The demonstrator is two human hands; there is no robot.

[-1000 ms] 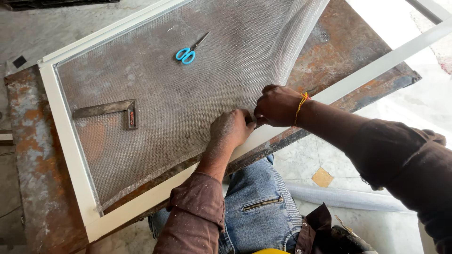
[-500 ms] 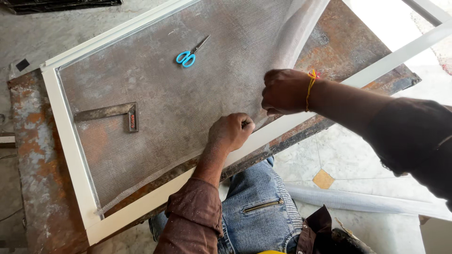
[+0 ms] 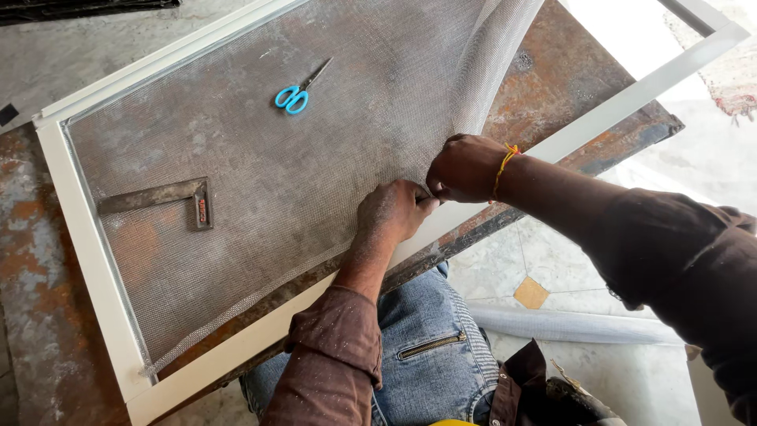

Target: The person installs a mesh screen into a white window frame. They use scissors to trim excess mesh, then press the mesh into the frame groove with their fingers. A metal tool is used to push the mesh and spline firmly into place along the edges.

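Pressing the grey woven mesh sheet [image 3: 268, 181] into the white rectangular metal frame [image 3: 87, 260] goes best taut and wrinkle-free. On the rusty counter [image 3: 31, 300], the left hand [image 3: 392, 213] is curled, fingers pressing mesh at the frame's near rail; the right hand [image 3: 465, 167], touching it, pinches the mesh edge.
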